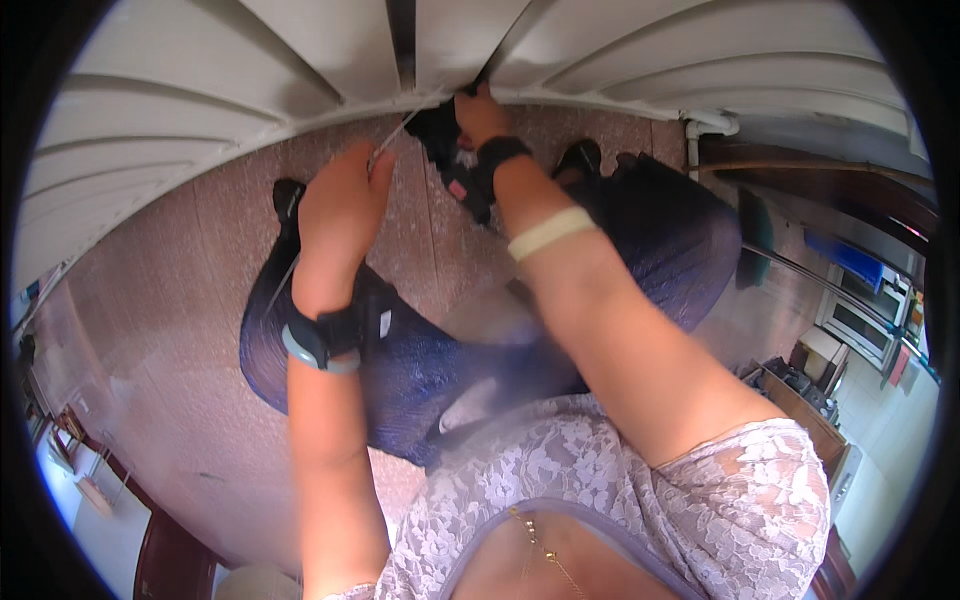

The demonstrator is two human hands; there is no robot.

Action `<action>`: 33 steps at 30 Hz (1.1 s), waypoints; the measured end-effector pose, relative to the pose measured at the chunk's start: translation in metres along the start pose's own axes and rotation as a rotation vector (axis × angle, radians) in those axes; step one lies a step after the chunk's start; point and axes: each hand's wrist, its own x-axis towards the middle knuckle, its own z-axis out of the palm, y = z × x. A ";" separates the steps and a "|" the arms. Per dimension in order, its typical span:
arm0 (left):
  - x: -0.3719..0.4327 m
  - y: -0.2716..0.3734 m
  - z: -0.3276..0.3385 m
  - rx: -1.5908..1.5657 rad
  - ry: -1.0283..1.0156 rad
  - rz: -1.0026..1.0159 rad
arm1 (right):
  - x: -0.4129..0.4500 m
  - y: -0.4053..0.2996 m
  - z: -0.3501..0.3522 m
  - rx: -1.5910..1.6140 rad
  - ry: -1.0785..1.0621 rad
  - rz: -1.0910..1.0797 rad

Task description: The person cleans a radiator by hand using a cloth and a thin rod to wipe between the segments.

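Note:
My left hand is closed around a thin pale strand, a cord or wire. It runs up to the foot of a white slatted panel, and a tail of it trails below my wrist. Just right of that, my right hand grips a black bundle against the panel's lower edge. The bundle looks like cloth or straps and has a small pink patch. My fingertips are partly hidden there, beside a dark gap between two slats.
The reddish floor spreads below my bent legs in dark blue trousers. A white pipe stands at the panel's right end. A metal rail crosses the right side. Furniture stands at lower left.

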 end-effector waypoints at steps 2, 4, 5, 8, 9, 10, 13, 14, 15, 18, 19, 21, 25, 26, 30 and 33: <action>0.003 0.002 -0.006 -0.028 -0.001 -0.018 | 0.000 0.004 0.012 0.110 0.060 -0.054; 0.003 0.007 -0.009 -0.091 -0.012 -0.031 | 0.009 0.020 0.016 0.199 0.096 -0.068; 0.004 0.013 -0.006 -0.096 -0.015 -0.020 | 0.021 0.027 0.012 0.261 0.087 -0.092; 0.003 0.011 -0.008 -0.029 -0.015 -0.043 | 0.035 0.020 0.002 0.277 -0.001 -0.121; 0.003 0.009 -0.006 -0.004 -0.023 -0.030 | 0.034 0.022 0.001 0.225 -0.058 -0.110; 0.001 0.007 -0.003 0.021 -0.037 -0.013 | 0.026 0.022 0.004 0.201 -0.048 -0.131; 0.005 0.005 -0.002 -0.073 -0.099 -0.038 | 0.020 0.018 0.005 0.200 -0.025 -0.041; 0.006 0.007 0.000 -0.074 -0.096 -0.018 | 0.025 0.032 0.006 0.352 -0.033 -0.158; 0.007 0.005 0.002 -0.046 -0.062 -0.008 | 0.028 0.036 0.011 0.361 -0.028 -0.178; 0.008 -0.004 0.005 -0.024 -0.021 0.005 | 0.005 0.042 0.021 0.528 0.019 -0.130; 0.008 -0.005 0.006 -0.037 -0.019 0.019 | -0.003 0.044 0.018 0.529 0.019 -0.135; 0.010 -0.004 0.010 -0.031 -0.038 0.025 | -0.018 0.051 0.004 0.671 -0.237 0.268; 0.011 -0.005 0.019 -0.054 -0.106 0.071 | -0.058 0.081 -0.032 0.588 -0.351 0.158; 0.008 -0.010 0.022 -0.048 -0.095 0.065 | -0.073 0.082 -0.043 0.537 -0.387 0.172; 0.000 -0.015 0.026 -0.298 -0.107 0.148 | -0.122 0.071 -0.089 0.215 -0.435 0.027; -0.007 -0.006 0.019 -0.447 -0.105 0.177 | -0.143 0.065 -0.112 -0.109 -0.486 -0.143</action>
